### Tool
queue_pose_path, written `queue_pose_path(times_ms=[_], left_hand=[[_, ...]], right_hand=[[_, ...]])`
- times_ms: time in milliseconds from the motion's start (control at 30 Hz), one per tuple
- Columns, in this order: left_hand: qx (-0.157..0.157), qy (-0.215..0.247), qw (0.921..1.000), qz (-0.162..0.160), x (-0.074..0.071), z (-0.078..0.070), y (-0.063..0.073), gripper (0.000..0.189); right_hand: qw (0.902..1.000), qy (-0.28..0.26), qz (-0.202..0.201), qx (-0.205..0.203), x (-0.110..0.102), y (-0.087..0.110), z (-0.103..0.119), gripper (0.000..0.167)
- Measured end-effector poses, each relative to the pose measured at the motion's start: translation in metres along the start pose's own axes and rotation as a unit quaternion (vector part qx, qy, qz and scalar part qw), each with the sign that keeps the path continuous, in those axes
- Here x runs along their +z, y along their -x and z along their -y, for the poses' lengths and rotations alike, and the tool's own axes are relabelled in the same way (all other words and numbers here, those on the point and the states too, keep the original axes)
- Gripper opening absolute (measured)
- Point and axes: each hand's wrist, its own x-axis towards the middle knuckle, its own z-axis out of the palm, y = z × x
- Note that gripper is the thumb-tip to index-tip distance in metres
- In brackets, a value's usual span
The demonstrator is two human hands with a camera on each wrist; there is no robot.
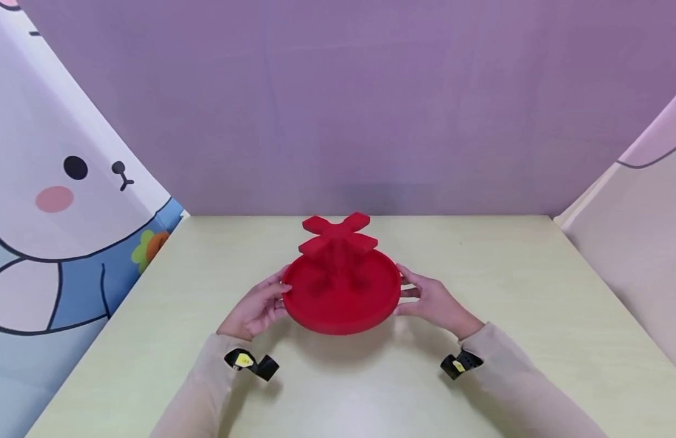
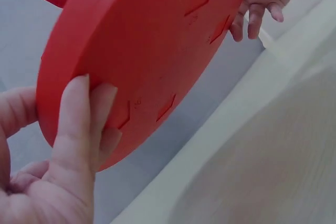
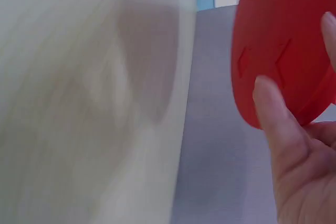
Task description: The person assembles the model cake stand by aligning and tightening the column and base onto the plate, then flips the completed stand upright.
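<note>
A red round tray [image 1: 343, 310] carries a central post topped by a four-armed cross [image 1: 338, 231]. Both hands hold it above the table, and its shadow falls below. My left hand [image 1: 258, 307] grips the left edge of the rim, some fingers reaching underneath. On the opposite edge, my right hand [image 1: 433, 301] grips the rim with spread fingers. The left wrist view shows the tray's flat underside [image 2: 152, 61], marked with shallow angular outlines. In the right wrist view, a digit of the right hand [image 3: 299, 166] lies against that underside.
The pale table [image 1: 507, 274] stretches out on all sides of the hands. A purple panel [image 1: 371, 109] rises behind it. At the left stands a cartoon-printed sheet [image 1: 81, 243], and a pale sheet [image 1: 633, 255] hangs at the right. Small black cameras [image 1: 267, 368] sit on the sleeves.
</note>
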Motion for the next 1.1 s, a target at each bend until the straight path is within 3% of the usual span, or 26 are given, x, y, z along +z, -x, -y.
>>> queue_pose_path(times_ms=[167, 300, 400, 500, 633, 733, 900, 1000, 1100], left_hand=[[0.001, -0.012, 0.9998, -0.019, -0.001, -0.002, 0.0, 0.057], [-0.008, -0.008, 0.9995, -0.03, 0.001, -0.002, -0.002, 0.043], [-0.016, 0.001, 0.9994, -0.032, 0.003, -0.002, -0.003, 0.027], [-0.02, 0.017, 0.9992, -0.031, 0.003, -0.004, -0.003, 0.024], [-0.028, 0.044, 0.9983, -0.026, 0.005, -0.007, -0.002, 0.024], [-0.038, 0.049, 0.9977, -0.025, 0.008, -0.007, -0.004, 0.023], [-0.042, 0.029, 0.9981, -0.034, 0.008, -0.008, -0.009, 0.022], [-0.043, 0.022, 0.9983, -0.034, 0.007, -0.007, -0.011, 0.023], [-0.041, 0.014, 0.9984, -0.037, 0.005, -0.005, -0.013, 0.021]], right_hand=[[0.9927, 0.074, -0.078, -0.055, 0.006, -0.002, 0.001, 0.075], [0.9824, 0.078, -0.15, -0.079, 0.014, -0.003, 0.001, 0.068], [0.9692, 0.067, -0.197, -0.132, 0.02, -0.004, 0.001, 0.062], [0.9479, 0.055, -0.229, -0.215, 0.023, -0.005, 0.0, 0.051], [0.9175, 0.05, -0.242, -0.312, 0.024, -0.009, -0.002, 0.044], [0.8917, 0.111, -0.26, -0.353, 0.024, -0.011, -0.004, 0.05], [0.8404, 0.239, -0.277, -0.4, 0.02, -0.012, -0.003, 0.049], [0.8288, 0.266, -0.262, -0.417, 0.019, -0.013, -0.003, 0.046], [0.8249, 0.276, -0.247, -0.427, 0.02, -0.014, -0.004, 0.042]])
